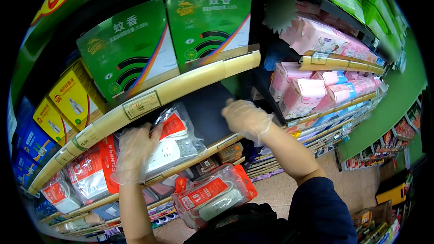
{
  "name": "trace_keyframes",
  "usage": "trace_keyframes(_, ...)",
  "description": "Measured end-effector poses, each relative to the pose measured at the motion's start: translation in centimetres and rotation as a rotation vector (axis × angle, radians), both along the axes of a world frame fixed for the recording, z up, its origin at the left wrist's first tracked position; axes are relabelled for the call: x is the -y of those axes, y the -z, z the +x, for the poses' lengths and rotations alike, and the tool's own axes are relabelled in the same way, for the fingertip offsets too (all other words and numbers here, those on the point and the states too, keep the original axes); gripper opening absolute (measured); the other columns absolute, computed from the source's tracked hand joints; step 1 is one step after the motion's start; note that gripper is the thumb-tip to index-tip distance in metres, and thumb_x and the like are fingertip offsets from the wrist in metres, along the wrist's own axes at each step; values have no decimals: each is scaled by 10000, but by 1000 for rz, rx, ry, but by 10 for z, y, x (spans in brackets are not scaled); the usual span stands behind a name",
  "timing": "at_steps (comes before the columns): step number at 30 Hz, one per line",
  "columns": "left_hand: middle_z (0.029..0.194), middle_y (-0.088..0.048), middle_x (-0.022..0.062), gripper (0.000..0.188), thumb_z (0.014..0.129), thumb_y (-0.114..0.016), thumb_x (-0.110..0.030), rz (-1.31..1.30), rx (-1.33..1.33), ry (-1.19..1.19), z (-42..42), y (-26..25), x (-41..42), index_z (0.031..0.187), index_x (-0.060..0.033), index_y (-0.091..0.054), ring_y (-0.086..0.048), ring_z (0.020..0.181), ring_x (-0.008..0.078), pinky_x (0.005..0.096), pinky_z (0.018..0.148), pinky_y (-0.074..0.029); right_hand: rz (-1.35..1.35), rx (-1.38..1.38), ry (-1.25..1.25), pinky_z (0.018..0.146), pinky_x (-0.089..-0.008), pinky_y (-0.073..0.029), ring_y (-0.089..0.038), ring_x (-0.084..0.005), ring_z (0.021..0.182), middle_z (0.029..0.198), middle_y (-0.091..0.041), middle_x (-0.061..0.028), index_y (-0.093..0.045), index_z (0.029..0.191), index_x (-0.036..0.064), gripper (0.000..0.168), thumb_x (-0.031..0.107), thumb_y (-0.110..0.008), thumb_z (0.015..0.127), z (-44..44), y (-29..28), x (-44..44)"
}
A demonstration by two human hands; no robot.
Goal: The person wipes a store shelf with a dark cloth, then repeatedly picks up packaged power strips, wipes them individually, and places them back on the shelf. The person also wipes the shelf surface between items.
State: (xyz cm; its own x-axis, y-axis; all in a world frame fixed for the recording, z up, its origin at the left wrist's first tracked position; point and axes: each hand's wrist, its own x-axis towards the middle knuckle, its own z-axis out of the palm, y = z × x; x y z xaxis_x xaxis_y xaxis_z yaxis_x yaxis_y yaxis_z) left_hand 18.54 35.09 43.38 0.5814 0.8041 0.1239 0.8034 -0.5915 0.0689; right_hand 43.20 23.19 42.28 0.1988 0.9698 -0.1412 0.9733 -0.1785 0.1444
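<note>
My left hand [134, 152], in a clear plastic glove, grips the left side of a bagged white power strip [166, 154] with a red card. Its thumb lies over the plastic, and the other fingers are partly hidden behind the hand. The pack rests on a dark shelf [210, 115]. Over the right end of that shelf is my right hand [245, 118], also gloved, its fingers curled and slightly blurred; whether it holds anything cannot be seen. Against my front lies another packaged power strip [217, 196] with a red header; what supports it is hidden.
More red power strip packs [90, 173] stand left of my left hand. Above, a yellowish price rail [190, 78] fronts green mosquito coil boxes [210, 27] and yellow boxes [73, 101]. Pink packs [301, 98] fill shelves at right. Tiled floor [274, 193] shows below.
</note>
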Motion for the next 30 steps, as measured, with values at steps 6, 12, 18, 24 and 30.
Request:
trace_keyframes(6,914,-683,244,564,943,-386,-535,6,0,13,1,0,-1,975,-53,-679,-643,915,397,476,900,-446,89,-370,-393,871,-432,-480,-592,-312,1050,1072,-633,-74,-716,955,83,268,19,-589,728,-10,-4,6)
trace_keyframes(12,924,-672,259,526,938,-413,-519,-3,-10,-3,-4,3,-4,1004,-79,-692,-621,918,431,506,864,-456,41,-198,-102,758,-388,-521,-662,-307,914,945,-684,-106,-736,846,74,164,55,-618,733,19,-9,21)
trace_keyframes(18,897,-671,265,531,940,-415,-513,21,58,30,-3,1,0,975,-64,-696,-622,902,434,511,851,-458,-24,253,61,616,-357,-549,-723,-274,794,849,-720,-175,-746,807,43,148,76,-621,735,24,-13,23)
trace_keyframes(24,896,-672,264,540,940,-420,-515,-26,36,12,-5,-3,2,952,-53,-699,-622,903,435,510,851,-458,627,-308,155,791,-354,-538,-682,-294,884,973,-683,-176,-721,848,21,210,59,-549,734,24,-39,53)
trace_keyframes(30,883,-679,263,570,957,-410,-511,76,103,13,-4,2,3,1008,-8,-674,-652,875,416,496,878,-472,678,-2157,62,935,-352,-504,-643,-242,979,1082,-652,-147,-537,1227,-85,452,20,-508,788,43,-1,86)
